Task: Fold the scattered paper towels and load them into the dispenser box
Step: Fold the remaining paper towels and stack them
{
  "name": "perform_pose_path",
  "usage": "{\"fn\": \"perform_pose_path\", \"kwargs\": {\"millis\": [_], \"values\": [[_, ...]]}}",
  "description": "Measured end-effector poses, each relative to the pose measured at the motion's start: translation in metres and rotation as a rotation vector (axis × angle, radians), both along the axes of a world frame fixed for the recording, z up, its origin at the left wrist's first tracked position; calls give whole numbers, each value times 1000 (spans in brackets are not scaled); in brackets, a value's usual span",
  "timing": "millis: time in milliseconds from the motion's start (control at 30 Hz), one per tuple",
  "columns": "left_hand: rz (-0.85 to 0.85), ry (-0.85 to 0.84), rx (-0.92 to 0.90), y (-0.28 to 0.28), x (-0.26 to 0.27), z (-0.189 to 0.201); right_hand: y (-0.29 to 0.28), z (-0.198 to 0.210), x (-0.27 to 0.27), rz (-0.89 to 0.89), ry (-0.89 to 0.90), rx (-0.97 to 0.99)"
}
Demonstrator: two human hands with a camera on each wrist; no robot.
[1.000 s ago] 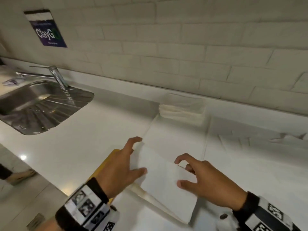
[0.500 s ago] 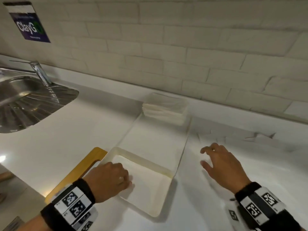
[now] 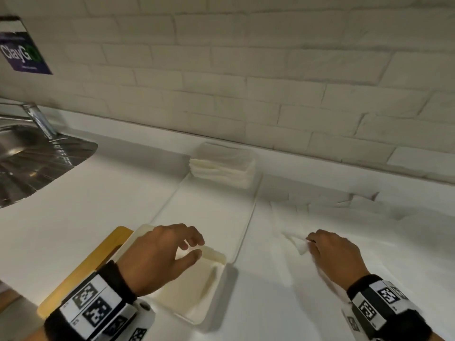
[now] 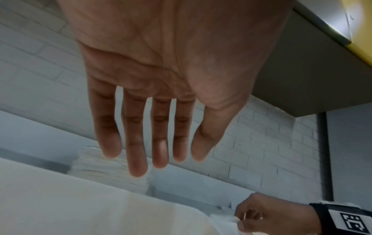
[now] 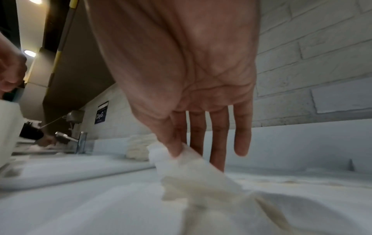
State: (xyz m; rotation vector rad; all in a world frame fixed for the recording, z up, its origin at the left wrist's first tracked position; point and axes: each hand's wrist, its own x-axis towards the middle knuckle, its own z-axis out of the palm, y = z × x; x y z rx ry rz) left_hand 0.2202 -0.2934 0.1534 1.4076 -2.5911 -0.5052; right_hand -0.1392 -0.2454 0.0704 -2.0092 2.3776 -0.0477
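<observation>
My right hand, at the lower right of the head view, pinches one corner of a loose paper towel between thumb and forefinger, the other fingers hanging straight; the sheet's corner is raised off the white counter while the rest trails flat beneath my palm. My left hand, lower centre, hovers over the near end of the dispenser box with fingers spread and relaxed, holding nothing; the left wrist view shows them straight and apart. More scattered towels lie crumpled toward the right middle of the frame, and a folded stack sits at the far end of the box, against the tiled wall. I judge the step in hand to be lifting this sheet so I can fold it. To do it well I should draw the corner up gently, since thin paper pinched at one point will likely tear or drag its neighbours along. I would bring my free left hand across to catch the opposite corner, lay the sheet flat on a bare stretch of counter, match edge to edge, and press the crease with flat fingers. The fold should match the stack's width, so it slips into the box without buckling.
</observation>
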Motion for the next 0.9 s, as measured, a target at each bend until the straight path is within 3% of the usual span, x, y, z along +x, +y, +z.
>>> {"fn": "perform_pose_path", "kwargs": {"millis": [100, 300, 400, 500, 533, 633, 733, 800, 900], "values": [[-8, 82, -1, -6, -12, 6, 3, 17, 1, 0, -139, -220], [-83, 77, 56, -19, -33, 3, 13, 30, 9, -27, -158, -70], [-115, 119, 57, -22, -40, 2, 24, 49, 16, -36, -328, -270], [-135, 335, 33, -23, -57, 11, 30, 91, 30, 42, -741, -407], [-120, 437, 109, -22, -65, 16, 32, 106, 38, 56, -905, -410], [-92, 685, 562, -16, -86, 28, 30, 133, 62, 53, -1352, -411], [-162, 691, 732, -8, -85, 27, 22, 141, 80, 20, -1721, -501], [-133, 788, 791, -6, -69, 23, 18, 139, 87, 12, -1896, -533], [-14, 991, 1044, -7, -39, 24, 13, 129, 103, 10, -1970, -493]]}}
